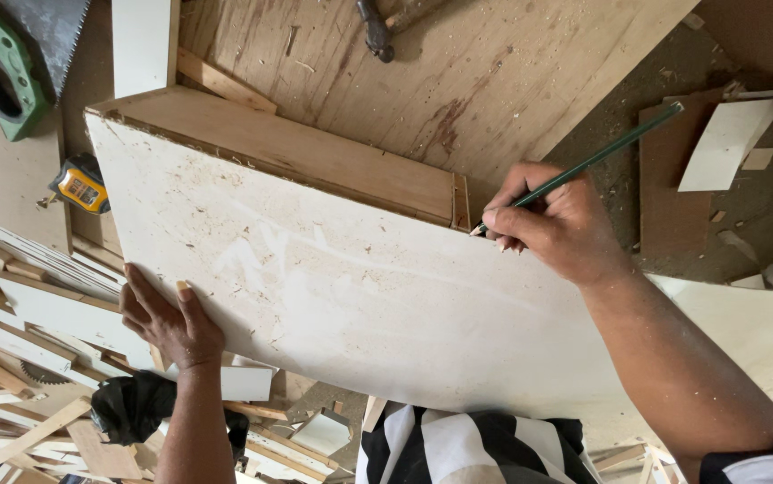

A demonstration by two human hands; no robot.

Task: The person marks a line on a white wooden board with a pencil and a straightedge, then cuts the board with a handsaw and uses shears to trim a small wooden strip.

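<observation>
Here the person is marking a big white board (342, 287) with a green pencil (597, 157). The right hand (561, 224) is closed around the pencil, fingers pinched low near the tip. The tip touches the board at its upper right corner, right beside a brown wooden strip (315, 157) that runs along the board's top edge. The pencil leans away from the tip, and its long body points up and to the right. The left hand (171, 318) lies flat and open on the board's lower left edge, with the thumb on top and nothing closed inside it. It looks like it is keeping the board from sliding. The board rests tilted across a wooden counter (494, 72), and its long side runs from upper left down to lower right. I think the marking step is under way. A good line would need a steady board and a pencil pressed close to the strip. A yellow tape measure (82, 186) and a green-handled saw (10, 63) lie off to the left.
</observation>
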